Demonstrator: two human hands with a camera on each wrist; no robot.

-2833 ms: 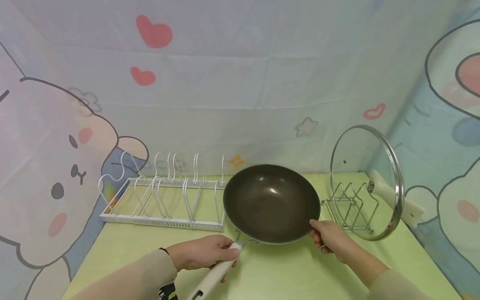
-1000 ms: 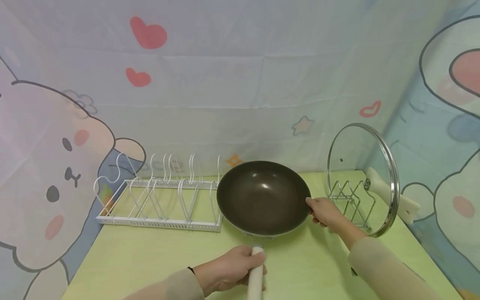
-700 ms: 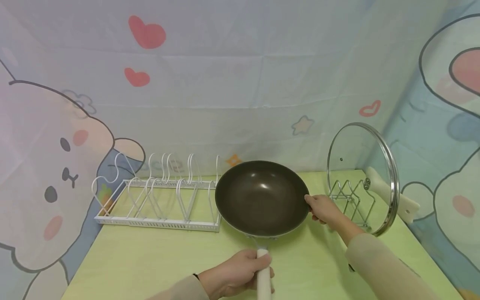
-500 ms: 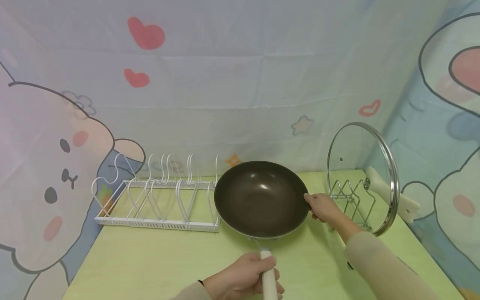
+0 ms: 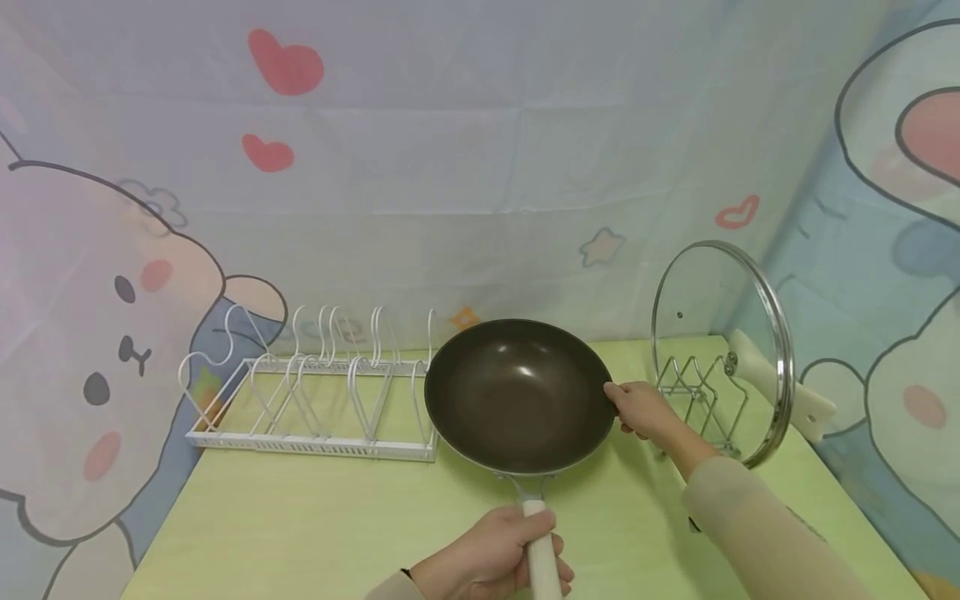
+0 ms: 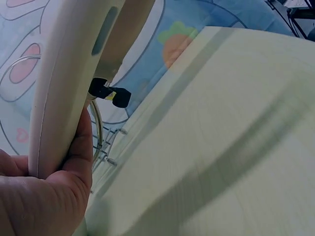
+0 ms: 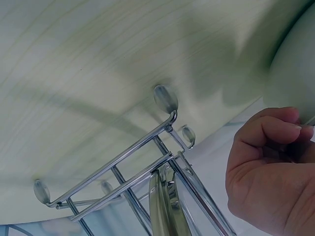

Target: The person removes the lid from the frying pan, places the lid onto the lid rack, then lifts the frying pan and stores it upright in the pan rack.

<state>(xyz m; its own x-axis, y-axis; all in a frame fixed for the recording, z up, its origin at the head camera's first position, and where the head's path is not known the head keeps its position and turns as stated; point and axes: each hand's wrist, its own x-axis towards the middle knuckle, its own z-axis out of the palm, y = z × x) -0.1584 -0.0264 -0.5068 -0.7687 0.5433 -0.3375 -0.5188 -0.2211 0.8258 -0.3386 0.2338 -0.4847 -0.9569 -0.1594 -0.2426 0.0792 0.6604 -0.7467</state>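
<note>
- Two hands hold one dark pan (image 5: 520, 396), which is over the bench (image 5: 300, 517) with its hollow side turned up and toward the person; whether its bottom touches the bench, I cannot tell.
- On the near side of the pan, the left hand (image 5: 491, 550) has its grip closed around the pale handle (image 5: 542, 554), with the thumb on top and the fingers bent beneath.
- At the right edge of the pan, the right hand (image 5: 645, 410) pinches the rim; its grip is nearly closed, having only this thin edge between the thumb and the curled fingers.
- To the left of the pan, a white rack (image 5: 311, 448) with tall loops sits on the bench, its right end just beside the pan.
- To the right of the pan, beyond the right hand, a glass lid (image 5: 712, 325) with a metal rim stands on edge in a small metal rack (image 7: 113, 161).
- Behind the pan hangs a cloth (image 5: 450, 150) printed with red hearts.
</note>
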